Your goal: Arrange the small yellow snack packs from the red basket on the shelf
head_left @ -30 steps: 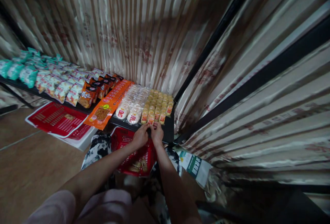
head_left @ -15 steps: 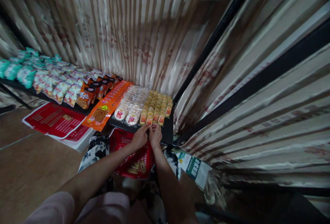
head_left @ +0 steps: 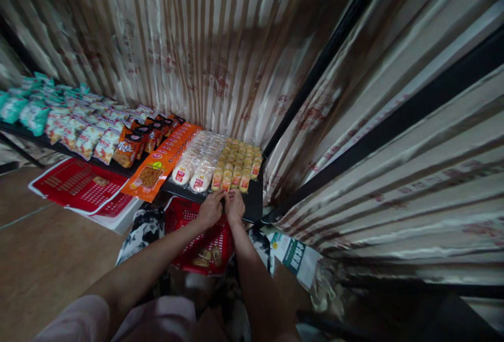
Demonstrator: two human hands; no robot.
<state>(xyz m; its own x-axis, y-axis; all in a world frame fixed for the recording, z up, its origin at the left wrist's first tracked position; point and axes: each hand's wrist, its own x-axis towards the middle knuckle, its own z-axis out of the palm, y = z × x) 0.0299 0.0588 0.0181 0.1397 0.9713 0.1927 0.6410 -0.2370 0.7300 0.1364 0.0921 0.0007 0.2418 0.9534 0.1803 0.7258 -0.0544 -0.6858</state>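
Observation:
Rows of small yellow snack packs [head_left: 235,166] in clear wrappers with orange labels lie at the right end of the black shelf [head_left: 254,200]. At the front end of one column, my left hand [head_left: 211,209] and my right hand [head_left: 235,205] meet side by side. Both have their fingers closed, fingertips together on the near edge of a yellow pack in the front row. My fingers partly cover that edge. Left of the yellow packs are round white rice crackers [head_left: 199,182] in clear wrappers. Below my hands, a red basket [head_left: 179,210] holds several yellowish packs [head_left: 207,258].
Further left lie an orange snack bag [head_left: 145,176], orange-black bags [head_left: 128,147], white-orange bags [head_left: 86,140] and teal bags [head_left: 33,116]. A red basket-like sheet [head_left: 74,184] sits low left. A green-white bag [head_left: 295,258] is at lower right. Black frame bars [head_left: 338,174] and striped curtains [head_left: 220,42] enclose the shelf.
The whole view has shifted slightly. My hands stay together at the front of the yellow packs, with no clear change in their grip.

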